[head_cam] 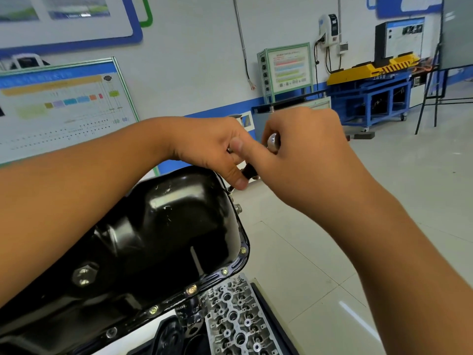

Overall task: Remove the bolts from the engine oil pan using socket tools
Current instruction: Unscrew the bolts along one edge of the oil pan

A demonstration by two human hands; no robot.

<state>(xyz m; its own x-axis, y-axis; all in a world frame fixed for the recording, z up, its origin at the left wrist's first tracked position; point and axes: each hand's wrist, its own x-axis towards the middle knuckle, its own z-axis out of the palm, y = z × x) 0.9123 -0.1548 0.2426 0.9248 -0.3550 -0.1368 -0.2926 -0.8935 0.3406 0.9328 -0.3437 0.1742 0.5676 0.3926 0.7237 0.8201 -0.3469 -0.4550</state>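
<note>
Head view: black stamped-steel oil pan [163, 226] filling the near left, upturned, glossy and scuffed, flange running along its right and near edges. At least 5 flange bolts [224, 271] seated along that rim, small, hard, probably oily and easy to drop once loose. Both hands meeting at the far right corner of the pan. Left hand [217, 147] curled, fingertips pinching a dark socket [248, 171] just above the corner bolt [231, 188]; whether socket sits on that bolt, cannot tell. Right hand [307, 152] wrapped around a chrome driver handle [273, 142], round end showing between thumb and fingers. Pan itself rigid, likely fairly light for its size, thin at the flange; best held later by the rim, not the domed sump. Large drain plug [84, 274] on the near side, untouched. Bare aluminium cylinder head [238, 316] lying below on the right.
</note>
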